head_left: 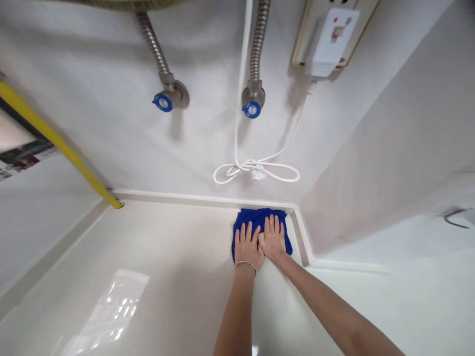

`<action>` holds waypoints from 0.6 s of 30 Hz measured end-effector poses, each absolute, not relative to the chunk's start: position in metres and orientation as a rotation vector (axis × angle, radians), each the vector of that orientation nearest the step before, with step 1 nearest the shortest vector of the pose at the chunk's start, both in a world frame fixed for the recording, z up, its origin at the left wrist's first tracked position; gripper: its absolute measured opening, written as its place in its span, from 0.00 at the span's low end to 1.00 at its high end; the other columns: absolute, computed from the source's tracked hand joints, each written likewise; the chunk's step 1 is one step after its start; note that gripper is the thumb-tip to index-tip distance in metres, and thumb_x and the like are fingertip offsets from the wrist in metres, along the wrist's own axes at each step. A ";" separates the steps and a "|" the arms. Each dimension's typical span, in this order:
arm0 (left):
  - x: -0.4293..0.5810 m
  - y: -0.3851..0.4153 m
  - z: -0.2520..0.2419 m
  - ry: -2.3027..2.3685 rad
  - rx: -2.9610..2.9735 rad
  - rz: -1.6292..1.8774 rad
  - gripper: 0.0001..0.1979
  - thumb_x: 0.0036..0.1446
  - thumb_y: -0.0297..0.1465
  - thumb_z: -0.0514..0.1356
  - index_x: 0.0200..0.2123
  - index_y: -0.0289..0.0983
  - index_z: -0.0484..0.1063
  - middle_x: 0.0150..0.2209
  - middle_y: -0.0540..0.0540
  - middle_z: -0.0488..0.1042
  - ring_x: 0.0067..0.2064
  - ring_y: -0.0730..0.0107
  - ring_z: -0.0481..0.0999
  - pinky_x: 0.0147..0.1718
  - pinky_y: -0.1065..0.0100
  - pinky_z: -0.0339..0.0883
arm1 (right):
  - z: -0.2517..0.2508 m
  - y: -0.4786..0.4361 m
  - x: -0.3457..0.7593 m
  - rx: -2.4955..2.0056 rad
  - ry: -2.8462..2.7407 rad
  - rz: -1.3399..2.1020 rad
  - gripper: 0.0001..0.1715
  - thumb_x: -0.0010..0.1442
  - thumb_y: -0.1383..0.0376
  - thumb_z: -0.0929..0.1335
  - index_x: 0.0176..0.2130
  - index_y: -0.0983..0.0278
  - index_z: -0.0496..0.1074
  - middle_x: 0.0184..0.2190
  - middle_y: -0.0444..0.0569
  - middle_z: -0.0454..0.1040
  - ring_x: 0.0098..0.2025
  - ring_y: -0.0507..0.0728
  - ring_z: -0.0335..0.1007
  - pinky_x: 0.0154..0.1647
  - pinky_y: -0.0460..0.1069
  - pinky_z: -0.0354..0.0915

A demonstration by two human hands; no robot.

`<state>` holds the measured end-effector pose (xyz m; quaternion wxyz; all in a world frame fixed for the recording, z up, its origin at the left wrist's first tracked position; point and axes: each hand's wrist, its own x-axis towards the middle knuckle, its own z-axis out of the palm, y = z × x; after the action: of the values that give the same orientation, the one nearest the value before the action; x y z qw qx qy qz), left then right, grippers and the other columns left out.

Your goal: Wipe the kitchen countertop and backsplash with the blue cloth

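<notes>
Both hands flat on a blue cloth at the surface's edging

Your left hand [248, 247] lies palm down with its fingers parted. Your right hand [273, 241] lies beside it, also palm down, its fingers straighter and closer together. Neither hand pinches anything. The two meet at the thumb side; whether one thumb overlaps the other cannot be told.

The blue cloth [256, 214] is under both hands, on the glossy white surface [178, 247]. It shows beyond your fingertips and to either side, so it appears laid wide enough to keep your palms off the surface. The flat hold, with both forearms reaching forward, would spread pressure across the cloth rather than bunch it. Its far edge lies close to the raised edging [185, 200] ahead of your fingers, near the corner to the right of your right hand; that position suits a flat pad brought up to a corner.

On the wall ahead of your hands, a white cable [237, 128] is tied in loops, presumably to take up slack and clear the surface. It runs to a white plug [332, 42] above and right of your right hand. Two blue-handled angle valves, one left [170, 96] and one right [253, 103], also sit on the wall, each with a corrugated metal hose rising from it. Well left of your left hand, a yellow hose [67, 141] descends to the surface's far-left corner, a route that leaves your working area unobstructed.
</notes>
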<state>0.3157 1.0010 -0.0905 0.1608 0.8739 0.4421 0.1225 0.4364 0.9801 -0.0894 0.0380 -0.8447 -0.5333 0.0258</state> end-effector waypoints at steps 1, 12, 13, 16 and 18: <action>0.310 1.009 -0.090 1.247 2.500 0.338 0.30 0.68 0.38 0.50 0.72 0.47 0.58 0.76 0.46 0.50 0.77 0.53 0.45 0.75 0.45 0.41 | -0.090 0.988 0.430 -2.610 -1.610 0.074 0.42 0.67 0.61 0.56 0.72 0.80 0.50 0.75 0.68 0.45 0.78 0.74 0.35 0.76 0.69 0.42; 0.209 1.075 -0.093 1.469 2.497 0.297 0.31 0.66 0.41 0.52 0.71 0.49 0.59 0.76 0.47 0.50 0.77 0.52 0.48 0.74 0.46 0.42 | -0.088 1.044 0.340 -2.349 -1.829 0.200 0.47 0.66 0.54 0.59 0.74 0.77 0.46 0.76 0.67 0.41 0.78 0.75 0.30 0.76 0.71 0.34; 0.198 1.077 -0.094 1.534 2.489 0.309 0.32 0.65 0.42 0.54 0.71 0.49 0.60 0.76 0.46 0.50 0.76 0.51 0.48 0.74 0.46 0.43 | -0.086 1.050 0.335 -2.259 -1.924 0.233 0.48 0.66 0.53 0.60 0.74 0.75 0.46 0.77 0.65 0.41 0.79 0.73 0.29 0.77 0.70 0.33; 0.173 1.080 -0.095 1.731 2.445 0.324 0.35 0.62 0.45 0.57 0.71 0.47 0.60 0.76 0.43 0.50 0.76 0.48 0.48 0.74 0.45 0.42 | -0.080 1.065 0.327 -2.007 -2.159 0.327 0.47 0.67 0.51 0.59 0.75 0.71 0.45 0.78 0.58 0.40 0.79 0.67 0.30 0.78 0.66 0.31; 0.167 1.077 -0.096 1.819 2.399 0.305 0.36 0.62 0.47 0.57 0.71 0.47 0.60 0.76 0.42 0.49 0.76 0.47 0.48 0.74 0.44 0.42 | -0.077 1.074 0.326 -1.913 -2.230 0.368 0.46 0.67 0.50 0.59 0.75 0.69 0.45 0.78 0.56 0.40 0.79 0.64 0.30 0.78 0.66 0.30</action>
<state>0.1672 1.0770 -0.0962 0.0579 0.7915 0.6001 0.1008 0.3259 1.0738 -0.0768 0.0904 -0.6435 -0.7500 0.1237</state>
